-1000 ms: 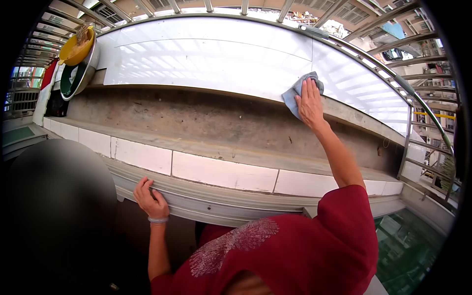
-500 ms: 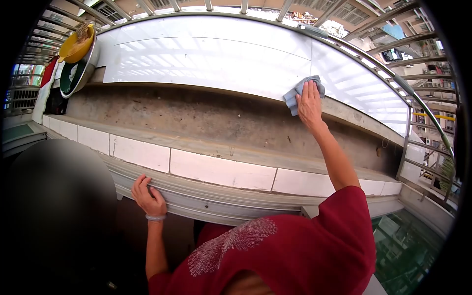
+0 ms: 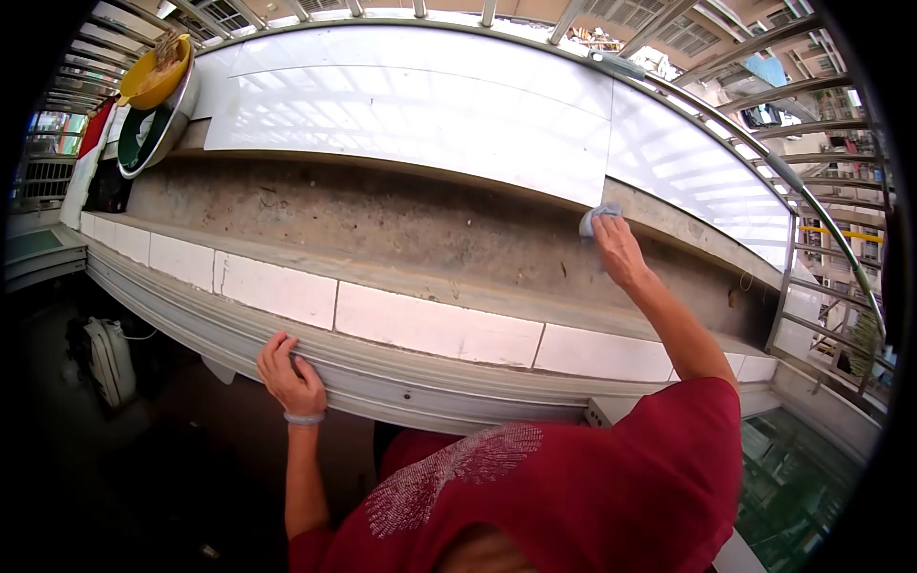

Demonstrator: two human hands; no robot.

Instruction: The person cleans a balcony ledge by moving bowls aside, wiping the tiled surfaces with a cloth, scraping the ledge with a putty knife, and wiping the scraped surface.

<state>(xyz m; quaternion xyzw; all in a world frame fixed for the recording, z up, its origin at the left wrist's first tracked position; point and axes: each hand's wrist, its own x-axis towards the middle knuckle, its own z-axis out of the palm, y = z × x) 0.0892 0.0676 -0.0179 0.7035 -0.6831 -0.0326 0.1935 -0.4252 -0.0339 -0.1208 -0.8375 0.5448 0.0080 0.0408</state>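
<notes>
My right hand is closed on a bunched grey-blue cloth, just below the near corner of a large white panel. Beneath the panel runs a recessed concrete ledge, bordered by white tiles. My left hand rests on the metal window track with nothing held, its fingers slightly bent and apart.
A yellow strainer and a metal bowl stand at the far left. Metal railings curve round the far side and right. Another white panel lies at the right. Green glass shows at lower right.
My right hand has come down off the white panel toward me with the cloth, which is now more bunched. The left hand stays on the track. A dark round shape at lower left is gone.
</notes>
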